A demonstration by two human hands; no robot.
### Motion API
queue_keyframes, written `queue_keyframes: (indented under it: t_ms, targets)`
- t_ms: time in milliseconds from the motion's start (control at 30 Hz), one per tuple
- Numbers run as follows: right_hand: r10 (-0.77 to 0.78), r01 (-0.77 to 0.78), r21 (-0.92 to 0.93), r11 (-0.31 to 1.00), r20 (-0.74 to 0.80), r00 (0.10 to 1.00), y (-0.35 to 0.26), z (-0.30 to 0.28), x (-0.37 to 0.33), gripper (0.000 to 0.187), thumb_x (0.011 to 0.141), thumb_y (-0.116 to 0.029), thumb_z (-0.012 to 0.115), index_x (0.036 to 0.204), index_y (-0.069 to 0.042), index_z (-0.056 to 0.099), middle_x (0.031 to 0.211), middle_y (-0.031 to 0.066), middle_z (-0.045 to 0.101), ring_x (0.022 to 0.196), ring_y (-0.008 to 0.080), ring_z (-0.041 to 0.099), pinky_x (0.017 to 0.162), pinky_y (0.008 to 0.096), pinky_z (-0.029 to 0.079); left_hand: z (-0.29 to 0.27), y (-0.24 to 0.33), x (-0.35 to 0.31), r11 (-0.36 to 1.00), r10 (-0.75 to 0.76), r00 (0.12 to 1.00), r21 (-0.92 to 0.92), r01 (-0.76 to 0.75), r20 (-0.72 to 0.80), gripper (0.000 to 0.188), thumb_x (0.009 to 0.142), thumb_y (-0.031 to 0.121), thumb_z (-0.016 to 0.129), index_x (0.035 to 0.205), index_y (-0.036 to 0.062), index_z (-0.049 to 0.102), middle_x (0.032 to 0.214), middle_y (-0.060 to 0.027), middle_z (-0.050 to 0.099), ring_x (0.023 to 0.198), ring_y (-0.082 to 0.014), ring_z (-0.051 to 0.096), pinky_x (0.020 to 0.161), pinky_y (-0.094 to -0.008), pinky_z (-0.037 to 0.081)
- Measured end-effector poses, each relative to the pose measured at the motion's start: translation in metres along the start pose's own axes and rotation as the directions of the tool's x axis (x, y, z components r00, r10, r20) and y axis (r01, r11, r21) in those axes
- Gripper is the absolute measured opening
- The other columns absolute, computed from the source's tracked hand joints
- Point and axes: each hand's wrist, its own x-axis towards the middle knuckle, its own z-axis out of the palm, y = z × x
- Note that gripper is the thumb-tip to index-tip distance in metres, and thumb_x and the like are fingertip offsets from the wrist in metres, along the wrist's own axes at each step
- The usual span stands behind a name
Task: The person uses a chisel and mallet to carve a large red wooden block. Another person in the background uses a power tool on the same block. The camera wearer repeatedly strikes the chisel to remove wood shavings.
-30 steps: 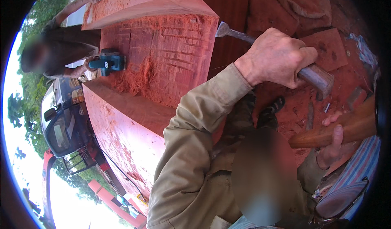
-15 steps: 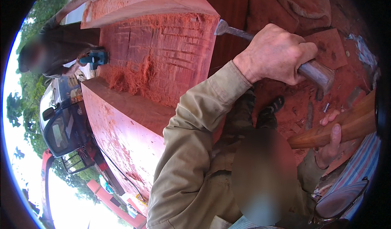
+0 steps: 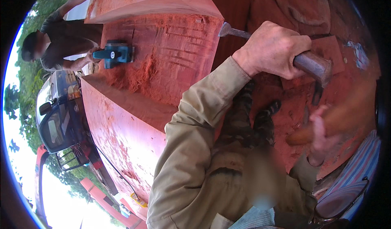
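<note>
My left hand [image 3: 275,50] is closed round a long metal chisel [image 3: 313,66], its thick butt sticking out on the right. The flared blade rests at the edge of a big red timber block [image 3: 175,46], whose recessed face carries rows of cut marks. Lower right, my right hand [image 3: 319,131] grips a club-shaped wooden mallet [image 3: 346,111]; hand and mallet are smeared by motion. The mallet is apart from the chisel butt.
Across the block, a co-worker [image 3: 69,37] holds a teal power planer [image 3: 116,54] on the recessed face, beside heaped red shavings [image 3: 142,74]. A truck [image 3: 61,123] stands at the left. Offcuts lie on the red ground, and a striped cloth [image 3: 350,168] is at lower right.
The co-worker's planer has moved right over the recessed face. My right hand and the mallet have swung and blurred. My left hand and the chisel have shifted only slightly.
</note>
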Motion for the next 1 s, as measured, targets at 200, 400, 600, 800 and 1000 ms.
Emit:
queue_keyframes:
  t_ms: [200,400,600,800,1000]
  targets:
    - [0.118,-0.106,0.144,0.984,-0.081,0.99,-0.006,0.006,0.001,0.043,0.089,-0.003,0.079,0.126,0.004,0.059,0.102,0.0124,0.066,0.092,0.0207,0.065,0.087,0.0365,0.052,0.004,0.0,-0.003,1.0,-0.005,1.0,0.021,0.005,0.029,0.031,0.067,0.027,0.083,0.086,0.014,0.063,0.07,-0.0043,0.065,0.067,-0.0297,0.071,0.055,-0.0432,0.054]
    - [0.286,-0.278,-0.086,0.957,0.099,0.953,0.003,0.013,-0.005,0.034,0.089,-0.008,0.08,0.117,0.001,0.062,0.104,0.0122,0.067,0.091,0.0192,0.064,0.085,0.0369,0.052,0.013,-0.002,-0.006,0.999,-0.005,0.999,0.053,0.003,0.047,0.028,0.068,0.027,0.082,0.083,0.0142,0.062,0.069,-0.0041,0.064,0.065,-0.0291,0.07,0.053,-0.043,0.053]
    - [0.151,-0.101,0.313,0.944,-0.14,0.979,0.009,0.007,-0.011,0.035,0.088,-0.008,0.082,0.116,0.001,0.063,0.106,0.0128,0.067,0.095,0.0198,0.065,0.087,0.0368,0.053,0.025,-0.001,-0.007,0.996,0.025,0.999,0.087,-0.027,0.029,0.022,0.066,0.025,0.078,0.075,0.0143,0.061,0.064,-0.0049,0.064,0.06,-0.0314,0.069,0.05,-0.0449,0.052]
    - [0.109,-0.121,-0.223,0.967,-0.066,0.992,0.014,0.008,-0.013,0.037,0.089,-0.004,0.08,0.12,0.003,0.062,0.106,0.0132,0.068,0.093,0.0176,0.066,0.085,0.035,0.053,0.028,-0.003,-0.011,0.993,0.011,0.997,0.118,-0.021,0.082,0.025,0.066,0.023,0.078,0.081,0.0133,0.061,0.068,-0.0057,0.064,0.065,-0.0309,0.07,0.053,-0.0441,0.053]
    - [0.17,-0.092,0.462,0.882,-0.129,0.977,0.014,0.013,-0.009,0.041,0.088,-0.003,0.082,0.124,0.002,0.063,0.107,0.0117,0.069,0.092,0.0161,0.065,0.084,0.0329,0.052,0.025,-0.007,-0.011,0.993,0.016,0.998,0.115,-0.023,0.059,0.025,0.069,0.027,0.08,0.08,0.0135,0.062,0.069,-0.0059,0.065,0.065,-0.031,0.07,0.055,-0.0449,0.055]
